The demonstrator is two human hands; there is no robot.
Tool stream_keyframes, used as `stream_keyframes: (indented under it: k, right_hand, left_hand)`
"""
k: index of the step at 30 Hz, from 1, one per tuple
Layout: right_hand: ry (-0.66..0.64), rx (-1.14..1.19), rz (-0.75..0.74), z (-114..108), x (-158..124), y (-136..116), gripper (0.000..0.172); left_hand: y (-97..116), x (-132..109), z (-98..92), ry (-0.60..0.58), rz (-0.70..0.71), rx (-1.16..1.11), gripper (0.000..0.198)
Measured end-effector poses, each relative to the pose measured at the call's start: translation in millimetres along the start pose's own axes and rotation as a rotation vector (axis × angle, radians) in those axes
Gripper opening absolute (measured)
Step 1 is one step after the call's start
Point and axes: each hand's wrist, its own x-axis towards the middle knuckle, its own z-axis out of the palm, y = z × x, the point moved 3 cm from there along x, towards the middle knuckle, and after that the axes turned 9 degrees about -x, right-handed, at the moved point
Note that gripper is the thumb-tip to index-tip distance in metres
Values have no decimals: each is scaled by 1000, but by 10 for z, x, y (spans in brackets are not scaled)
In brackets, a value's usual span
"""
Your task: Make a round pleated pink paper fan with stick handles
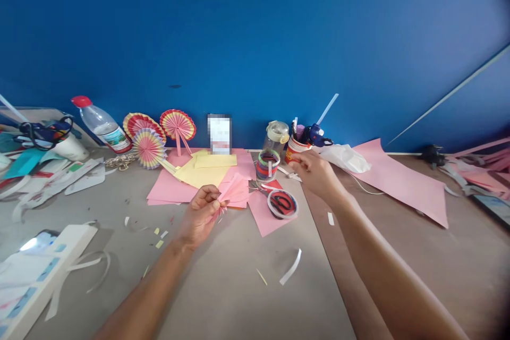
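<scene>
My left hand (204, 213) pinches a pleated piece of pink paper (235, 189) by its gathered lower end, with the folds spreading up and to the right. Over to the right, my right hand (314, 171) is closed, its fingertips in front of a red and white cup (297, 150) of pens. What those fingers hold, if anything, I cannot make out. Between the hands, a pale round ring (294, 214) surrounds dark loops like scissor handles on pink and red paper. Behind it stands a tub (268, 174) with colourful bands.
Finished paper fans (178, 125) lean at the blue wall (255, 37), beside a red-capped bottle (107, 130). A phone (219, 134) stands behind yellow paper (205, 171). Pink sheets (402, 180) and a white plastic bag (346, 158) lie right; a white power strip (66, 255) lies left.
</scene>
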Motion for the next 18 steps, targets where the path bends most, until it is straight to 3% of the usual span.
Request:
stream_keyframes:
  k: [3,8,13,16,18]
  right_hand:
    - [26,18,-122,171,141,-79,31]
    - [-77,-125,-271,361,389,-277,28]
    - [-11,-67,-180,297,376,-374,23]
    - [48,-14,-62,276,188,-315,21]
    - [17,4,42,327,28,-232,18]
  left_hand:
    - [-17,-8,-5,-67,-27,1,24]
    - [-33,-28,-36,-177,-88,-48,26]
    - [6,-24,-57,-248,-94,-147,25]
    - [27,-16,-62,-219,-104,-184,26]
    - [33,-14,-59,-196,-103,-201,27]
